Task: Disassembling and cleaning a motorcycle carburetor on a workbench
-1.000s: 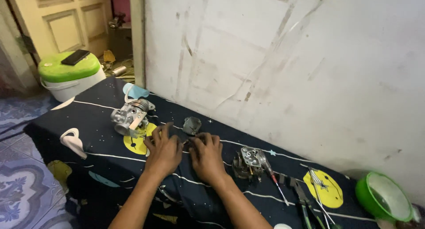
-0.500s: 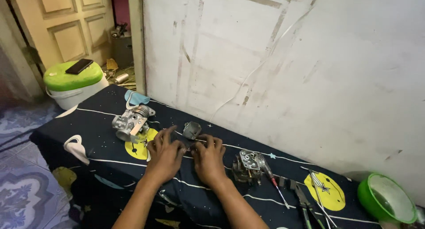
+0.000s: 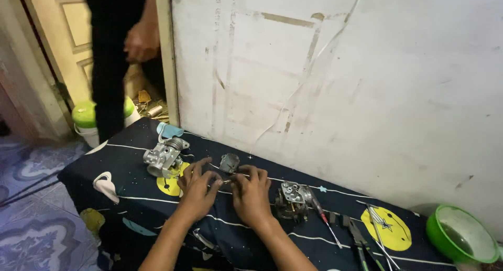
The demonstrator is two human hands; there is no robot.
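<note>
Newly arrived person [image 3: 118, 51] in doorway, two hands, left [image 3: 196, 190] and right [image 3: 251, 195], pinching one small part [image 3: 227, 182], two carburetors [image 3: 163, 156] beside

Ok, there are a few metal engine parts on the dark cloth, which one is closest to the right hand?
The dark grey carburetor body, just beside the right hand on its outer side. The shinier silver carburetor sits beyond the left hand, and the small grey cover lies nearer the wall.

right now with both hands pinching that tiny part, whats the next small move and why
Probably lift the small part a little toward the camera. Left hand and right hand crowd it low over the dark sheet, so it can barely be seen. The carburetor bodies lie apart on either side.
</note>
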